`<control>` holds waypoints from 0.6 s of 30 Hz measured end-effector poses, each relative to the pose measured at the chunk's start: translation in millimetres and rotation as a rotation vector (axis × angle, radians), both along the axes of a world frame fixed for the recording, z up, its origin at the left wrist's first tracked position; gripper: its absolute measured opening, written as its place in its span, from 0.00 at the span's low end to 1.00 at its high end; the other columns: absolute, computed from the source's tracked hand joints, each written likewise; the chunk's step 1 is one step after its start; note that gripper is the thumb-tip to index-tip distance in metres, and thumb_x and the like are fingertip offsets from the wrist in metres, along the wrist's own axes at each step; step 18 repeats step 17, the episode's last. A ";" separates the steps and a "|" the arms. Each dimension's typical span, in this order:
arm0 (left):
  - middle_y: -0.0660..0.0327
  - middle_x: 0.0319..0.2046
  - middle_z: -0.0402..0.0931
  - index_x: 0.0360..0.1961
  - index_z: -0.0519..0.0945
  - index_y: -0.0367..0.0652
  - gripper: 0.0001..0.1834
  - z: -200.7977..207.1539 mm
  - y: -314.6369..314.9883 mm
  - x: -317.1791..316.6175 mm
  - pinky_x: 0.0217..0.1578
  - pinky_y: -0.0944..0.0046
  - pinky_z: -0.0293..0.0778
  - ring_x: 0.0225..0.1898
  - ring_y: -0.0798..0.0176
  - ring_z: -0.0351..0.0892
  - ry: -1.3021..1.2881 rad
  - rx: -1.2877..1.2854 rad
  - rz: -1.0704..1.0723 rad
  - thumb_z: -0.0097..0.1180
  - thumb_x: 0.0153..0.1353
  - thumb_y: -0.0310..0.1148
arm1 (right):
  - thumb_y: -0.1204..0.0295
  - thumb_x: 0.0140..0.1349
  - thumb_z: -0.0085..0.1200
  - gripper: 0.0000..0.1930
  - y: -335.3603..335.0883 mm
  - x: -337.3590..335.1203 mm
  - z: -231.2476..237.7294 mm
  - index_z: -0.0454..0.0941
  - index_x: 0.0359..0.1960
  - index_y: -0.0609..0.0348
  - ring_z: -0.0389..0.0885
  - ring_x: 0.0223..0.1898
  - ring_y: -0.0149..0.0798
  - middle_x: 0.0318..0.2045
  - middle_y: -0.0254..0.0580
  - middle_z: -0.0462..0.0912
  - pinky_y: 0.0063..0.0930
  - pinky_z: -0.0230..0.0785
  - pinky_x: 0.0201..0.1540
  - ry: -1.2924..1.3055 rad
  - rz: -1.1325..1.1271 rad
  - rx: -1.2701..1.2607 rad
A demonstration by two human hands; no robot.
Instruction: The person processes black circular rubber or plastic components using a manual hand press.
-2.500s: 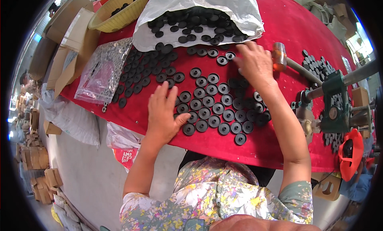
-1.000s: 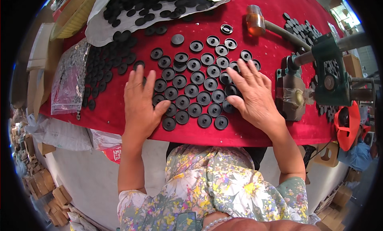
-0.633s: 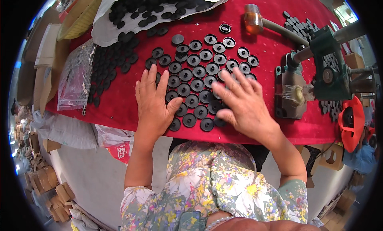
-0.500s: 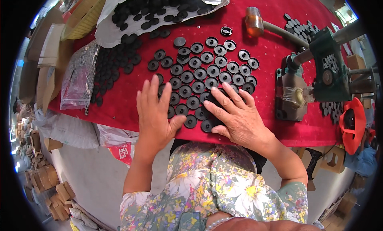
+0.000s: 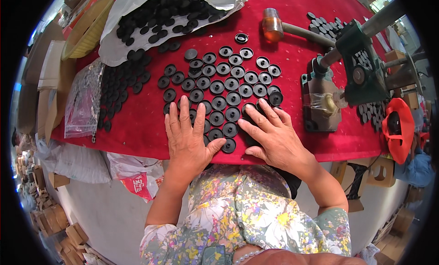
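Observation:
Many round black plastic discs (image 5: 232,84), each with a small raised stem in its middle, lie close together on the red tablecloth (image 5: 146,100). My left hand (image 5: 187,139) rests palm down at the left side of the group, fingers stretched out over several discs. On the right side my right hand (image 5: 276,134) lies flat with spread fingers, covering more discs. Neither hand grips anything. Between the two hands a short column of discs (image 5: 216,117) shows. One disc with a ringed face (image 5: 241,37) sits apart beyond the group.
A green hand press (image 5: 322,96) stands at the right, with a mallet (image 5: 273,27) beyond it. Far left, a white sack (image 5: 112,45) spills black discs beside a clear plastic bag (image 5: 84,98). A red-orange bag (image 5: 398,128) hangs at the right edge.
My left hand has moved right, onto the discs at the group's left side. My right hand has stayed nearly in place. The whole view has shifted slightly.

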State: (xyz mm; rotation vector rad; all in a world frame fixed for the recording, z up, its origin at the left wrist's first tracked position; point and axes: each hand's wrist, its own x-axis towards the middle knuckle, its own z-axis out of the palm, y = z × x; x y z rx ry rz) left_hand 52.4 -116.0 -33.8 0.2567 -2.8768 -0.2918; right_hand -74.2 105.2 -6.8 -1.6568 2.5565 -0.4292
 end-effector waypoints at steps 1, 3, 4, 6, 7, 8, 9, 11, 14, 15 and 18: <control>0.42 0.76 0.46 0.74 0.61 0.44 0.49 0.4 1.0 -0.9 0.70 0.31 0.44 0.76 0.32 0.43 -0.004 0.002 0.011 0.48 0.63 0.69 | 0.50 0.61 0.60 0.33 2.5 1.8 -2.1 0.71 0.67 0.46 0.56 0.75 0.49 0.72 0.43 0.63 0.50 0.50 0.71 -0.007 0.009 -0.008; 0.41 0.75 0.47 0.73 0.62 0.44 0.49 -1.5 1.5 -2.8 0.69 0.30 0.45 0.75 0.30 0.45 0.019 -0.009 0.007 0.52 0.61 0.69 | 0.50 0.61 0.60 0.33 8.3 2.8 -2.3 0.72 0.66 0.47 0.57 0.75 0.50 0.72 0.44 0.64 0.50 0.50 0.71 -0.014 0.014 -0.010; 0.41 0.74 0.49 0.72 0.63 0.45 0.50 -2.5 1.5 -3.2 0.69 0.29 0.46 0.73 0.28 0.46 0.042 -0.024 0.009 0.55 0.58 0.68 | 0.50 0.61 0.61 0.33 10.8 1.9 -0.5 0.73 0.66 0.48 0.59 0.74 0.50 0.71 0.44 0.65 0.49 0.51 0.70 -0.025 0.014 -0.047; 0.41 0.75 0.48 0.72 0.63 0.45 0.50 0.6 2.1 -1.2 0.69 0.29 0.45 0.74 0.29 0.46 0.027 -0.017 0.009 0.55 0.58 0.68 | 0.52 0.60 0.62 0.32 16.3 -6.8 4.7 0.74 0.64 0.49 0.63 0.72 0.51 0.68 0.45 0.70 0.48 0.52 0.69 -0.011 -0.034 -0.133; 0.42 0.75 0.48 0.72 0.63 0.45 0.50 1.6 2.5 0.2 0.69 0.29 0.45 0.74 0.30 0.46 0.012 -0.015 0.011 0.54 0.58 0.69 | 0.53 0.61 0.61 0.31 19.4 -13.6 4.4 0.74 0.64 0.52 0.64 0.72 0.50 0.68 0.46 0.71 0.47 0.52 0.69 0.028 -0.094 -0.171; 0.42 0.75 0.48 0.72 0.63 0.45 0.50 1.5 2.5 0.7 0.69 0.29 0.45 0.74 0.30 0.46 0.013 -0.013 0.007 0.54 0.58 0.69 | 0.54 0.62 0.60 0.30 22.4 -19.0 -0.3 0.74 0.64 0.54 0.64 0.72 0.49 0.67 0.46 0.71 0.47 0.52 0.69 0.064 -0.133 -0.157; 0.43 0.75 0.48 0.73 0.63 0.45 0.49 1.4 2.5 1.4 0.70 0.31 0.43 0.75 0.32 0.45 0.011 -0.003 0.011 0.53 0.60 0.69 | 0.54 0.63 0.60 0.30 24.3 -21.7 -4.4 0.74 0.64 0.55 0.64 0.72 0.49 0.67 0.46 0.72 0.46 0.52 0.69 0.099 -0.171 -0.143; 0.44 0.76 0.48 0.73 0.63 0.45 0.49 1.3 2.9 2.6 0.71 0.32 0.41 0.76 0.35 0.44 0.009 0.006 0.017 0.51 0.61 0.69 | 0.53 0.64 0.58 0.29 25.3 -19.4 -4.9 0.74 0.63 0.56 0.64 0.72 0.47 0.67 0.45 0.72 0.45 0.51 0.70 0.089 -0.167 -0.125; 0.45 0.76 0.49 0.73 0.63 0.45 0.49 0.9 2.6 3.6 0.71 0.33 0.40 0.76 0.36 0.44 0.004 0.017 0.018 0.52 0.61 0.68 | 0.49 0.65 0.55 0.30 28.5 -7.7 -5.8 0.75 0.63 0.54 0.63 0.72 0.46 0.67 0.44 0.72 0.44 0.49 0.71 0.065 -0.138 -0.076; 0.46 0.76 0.49 0.73 0.63 0.45 0.49 1.0 2.5 3.8 0.71 0.33 0.40 0.76 0.36 0.44 0.004 0.017 0.010 0.52 0.61 0.68 | 0.49 0.65 0.55 0.30 29.4 -5.3 -5.5 0.75 0.63 0.54 0.63 0.72 0.46 0.67 0.44 0.72 0.44 0.49 0.71 0.066 -0.135 -0.075; 0.47 0.76 0.49 0.73 0.62 0.46 0.48 0.4 2.5 4.0 0.72 0.33 0.39 0.76 0.37 0.44 -0.001 0.022 -0.004 0.52 0.61 0.68 | 0.49 0.66 0.55 0.31 31.2 -2.6 -5.8 0.73 0.65 0.53 0.63 0.73 0.46 0.67 0.44 0.72 0.45 0.48 0.71 0.036 -0.158 -0.053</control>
